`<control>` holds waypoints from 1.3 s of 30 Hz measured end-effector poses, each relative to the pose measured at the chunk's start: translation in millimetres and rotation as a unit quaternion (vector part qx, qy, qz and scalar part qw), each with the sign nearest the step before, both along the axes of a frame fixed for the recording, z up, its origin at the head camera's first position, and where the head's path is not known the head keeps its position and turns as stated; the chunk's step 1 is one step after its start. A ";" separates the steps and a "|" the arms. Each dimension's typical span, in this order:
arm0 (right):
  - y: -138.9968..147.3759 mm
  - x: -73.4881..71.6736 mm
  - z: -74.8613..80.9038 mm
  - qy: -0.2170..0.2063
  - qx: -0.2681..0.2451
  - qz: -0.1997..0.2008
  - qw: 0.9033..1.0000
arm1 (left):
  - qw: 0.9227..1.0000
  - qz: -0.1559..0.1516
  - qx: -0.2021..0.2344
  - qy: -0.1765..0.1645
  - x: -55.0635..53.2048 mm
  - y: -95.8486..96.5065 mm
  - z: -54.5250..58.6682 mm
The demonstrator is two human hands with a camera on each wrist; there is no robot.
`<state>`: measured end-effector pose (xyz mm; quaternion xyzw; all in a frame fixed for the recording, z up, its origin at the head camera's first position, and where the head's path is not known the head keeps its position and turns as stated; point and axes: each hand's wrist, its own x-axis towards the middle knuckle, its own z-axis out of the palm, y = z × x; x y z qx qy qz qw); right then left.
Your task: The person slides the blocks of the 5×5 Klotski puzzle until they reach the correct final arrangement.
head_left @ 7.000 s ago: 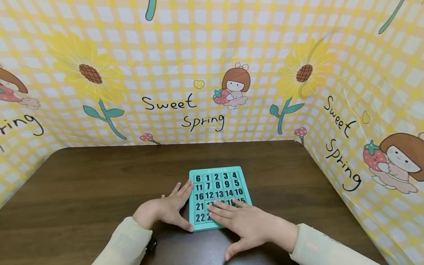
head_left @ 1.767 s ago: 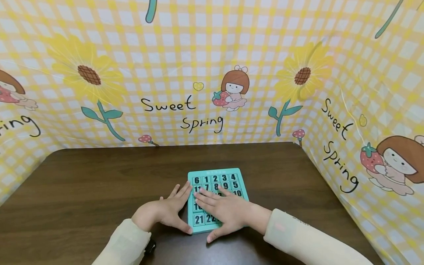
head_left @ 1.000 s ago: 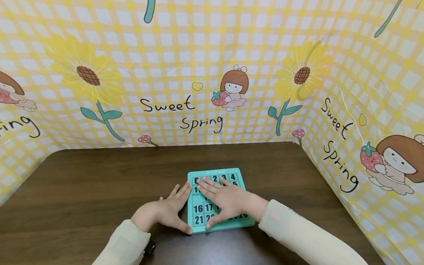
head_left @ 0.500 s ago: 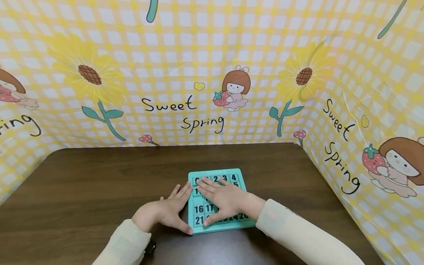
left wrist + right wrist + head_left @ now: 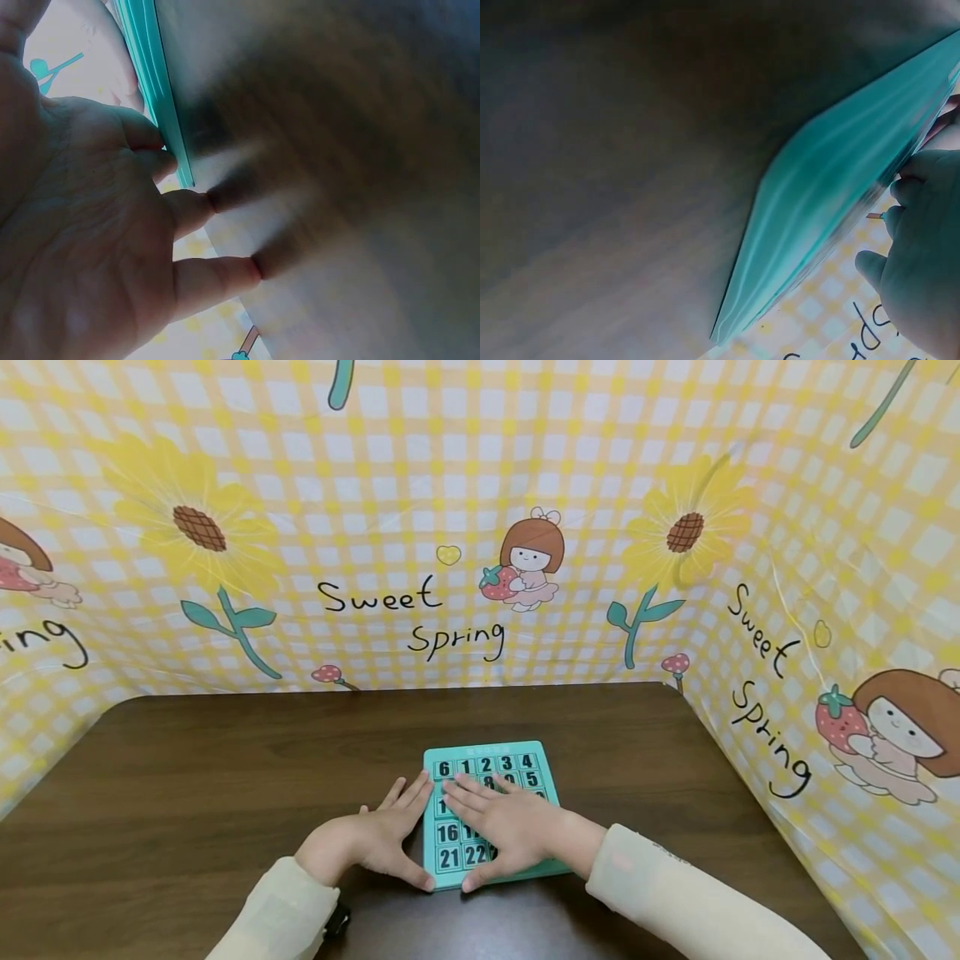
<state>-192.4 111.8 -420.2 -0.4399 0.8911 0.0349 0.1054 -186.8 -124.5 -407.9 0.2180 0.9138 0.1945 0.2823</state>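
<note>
A teal sliding number puzzle (image 5: 487,750) lies flat on the brown table. My left hand (image 5: 381,837) rests beside it, fingers spread, with fingertips and thumb tip against its left edge. In the left wrist view, that hand's palm (image 5: 90,232) shows with the puzzle's side (image 5: 150,67) past the fingertips. My right hand (image 5: 517,827) lies across the tiles, fingers straight, fingertips on the left part of the second row. It covers the middle and right tiles. Tiles 16 (image 5: 447,833) and 21 (image 5: 449,858) show at lower left, with 6, 1, 2, 3, 4 along the top.
The dark wooden table (image 5: 225,760) extends around the puzzle. Yellow checked cloth (image 5: 360,510) with flowers and lettering hangs behind it and along both sides. A black band (image 5: 337,920) sits at the left sleeve cuff.
Since the oldest frame, tiles 16 and 21 have slid one row nearer me and 22 has shifted right. In the last half second my right fingertips drew back slightly. The left hand stays put.
</note>
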 end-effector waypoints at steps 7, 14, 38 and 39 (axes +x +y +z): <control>1.0 4.0 -0.1 -0.001 0.004 0.006 1.000 | 1.000 0.000 -0.001 -0.001 -0.4 -0.3 -0.3; 1.9 -3.9 2.2 0.015 -0.009 0.028 0.999 | 1.000 -0.004 0.006 -0.004 1.0 1.7 -2.1; -20.3 -58.4 8.8 -0.043 0.011 -0.075 0.996 | 1.000 0.000 -0.001 -0.006 -0.7 -0.4 -0.1; -20.5 -58.0 8.6 -0.045 0.013 -0.076 0.996 | 1.000 0.000 -0.003 -0.006 -0.8 -0.6 0.1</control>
